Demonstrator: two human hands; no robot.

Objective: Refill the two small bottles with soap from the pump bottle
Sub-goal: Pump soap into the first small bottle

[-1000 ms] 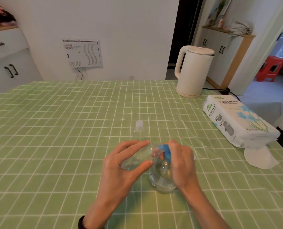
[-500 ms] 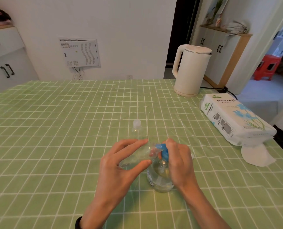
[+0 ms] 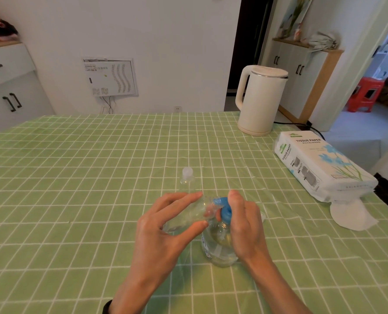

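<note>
A clear pump bottle (image 3: pixel 217 248) with a blue pump head (image 3: pixel 223 206) stands on the green checked tablecloth (image 3: pixel 75 177). My right hand (image 3: pixel 245 225) wraps over the pump head and the bottle's neck. My left hand (image 3: pixel 163 230) holds a small clear bottle (image 3: pixel 188 215) tilted on its side, its mouth against the blue spout. A second small clear bottle (image 3: pixel 187 179) with a clear cap stands upright just behind my hands. A small clear cap (image 3: pixel 262 215) lies to the right of my right hand.
A white electric kettle (image 3: pixel 259 99) stands at the table's far right, its cord running off the edge. A pack of tissue paper (image 3: pixel 319 164) lies at the right edge with one sheet (image 3: pixel 351 215) sticking out. White cabinets stand at the left.
The view has shifted slightly. Both hands keep their hold on the small bottle and the pump head, in nearly the same place.
</note>
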